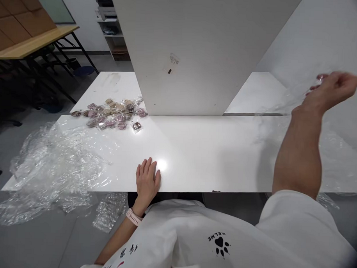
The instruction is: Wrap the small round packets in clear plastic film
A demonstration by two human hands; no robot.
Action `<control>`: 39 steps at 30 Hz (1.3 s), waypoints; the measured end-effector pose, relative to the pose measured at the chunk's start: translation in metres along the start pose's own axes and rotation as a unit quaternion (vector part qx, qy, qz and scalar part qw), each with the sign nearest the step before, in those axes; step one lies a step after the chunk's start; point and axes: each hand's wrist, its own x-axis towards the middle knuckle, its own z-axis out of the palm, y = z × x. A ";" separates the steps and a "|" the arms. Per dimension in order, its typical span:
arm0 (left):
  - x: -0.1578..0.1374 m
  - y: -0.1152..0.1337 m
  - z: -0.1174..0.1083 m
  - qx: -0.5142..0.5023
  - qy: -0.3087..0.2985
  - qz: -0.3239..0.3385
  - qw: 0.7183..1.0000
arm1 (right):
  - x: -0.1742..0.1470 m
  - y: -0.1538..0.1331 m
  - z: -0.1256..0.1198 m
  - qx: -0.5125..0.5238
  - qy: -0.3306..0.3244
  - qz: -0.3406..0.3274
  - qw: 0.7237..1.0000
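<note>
My left hand (147, 179) lies flat, fingers together, on the near edge of the white table (213, 154), holding nothing; a pink watch sits on its wrist. My right hand (334, 88) is raised at the far right, fingers closed on a clear plastic sheet or bag (287, 102) with small pink items inside near the fingers. A pile of several small wrapped pink and brown packets (111, 113) lies at the table's far left, well away from both hands.
Crumpled clear plastic film (57, 161) covers the table's left end and spills to the floor. A tall white panel (199, 52) stands at the table's back. A wooden desk (32, 43) and shelves (110, 24) stand far left.
</note>
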 end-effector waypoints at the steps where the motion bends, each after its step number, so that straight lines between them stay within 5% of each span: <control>1: 0.001 0.001 -0.001 -0.020 -0.004 -0.012 1.000 | -0.011 -0.028 -0.004 0.060 -0.024 0.019 0.998; 4: 0.009 0.004 -0.011 -0.130 -0.028 -0.086 0.987 | -0.099 -0.106 -0.007 0.203 -0.257 0.013 0.945; 6: 0.021 0.006 -0.023 -0.278 -0.056 -0.173 0.943 | -0.185 -0.140 -0.004 0.228 -0.457 0.046 0.859; 9: 0.043 0.003 -0.046 -0.526 -0.121 -0.306 0.785 | -0.307 -0.158 0.003 0.199 -0.682 0.089 0.698; 11: 0.055 -0.005 -0.061 -0.618 -0.158 -0.355 0.684 | -0.362 -0.156 0.002 0.198 -0.736 0.089 0.641; 13: 0.060 -0.015 -0.072 -0.649 -0.163 -0.380 0.639 | -0.390 -0.151 -0.005 0.181 -0.773 0.068 0.604; 15: 0.058 -0.028 -0.079 -0.627 -0.129 -0.395 0.659 | -0.392 -0.148 -0.017 0.161 -0.821 0.016 0.548; 18: 0.054 -0.045 -0.084 -0.501 -0.044 -0.378 0.777 | -0.371 -0.148 -0.034 0.159 -0.865 -0.051 0.473; 19: 0.055 -0.050 -0.084 -0.443 -0.017 -0.354 0.823 | -0.364 -0.147 -0.037 0.162 -0.856 -0.052 0.488; 21: 0.068 -0.056 -0.084 -0.328 0.018 -0.289 0.899 | -0.356 -0.139 -0.035 0.154 -0.794 -0.056 0.586; 23: 0.094 -0.061 -0.079 -0.217 0.029 -0.225 0.950 | -0.356 -0.121 -0.026 0.103 -0.710 -0.116 0.687; 24: 0.110 -0.063 -0.074 -0.162 0.025 -0.201 0.966 | -0.358 -0.109 -0.020 0.060 -0.682 -0.161 0.711; 27: 0.164 -0.074 -0.053 -0.009 -0.043 -0.191 0.981 | -0.357 -0.065 -0.007 -0.056 -0.671 -0.250 0.696; 31: 0.209 -0.090 -0.025 0.076 -0.120 -0.247 0.959 | -0.339 -0.026 -0.013 -0.057 -0.686 -0.242 0.683; 35: 0.206 -0.091 -0.012 0.072 -0.160 -0.251 0.952 | -0.327 -0.020 -0.027 -0.036 -0.678 -0.214 0.702; 39: 0.179 -0.073 -0.012 0.083 -0.154 -0.160 0.971 | -0.329 -0.024 -0.029 -0.020 -0.664 -0.190 0.723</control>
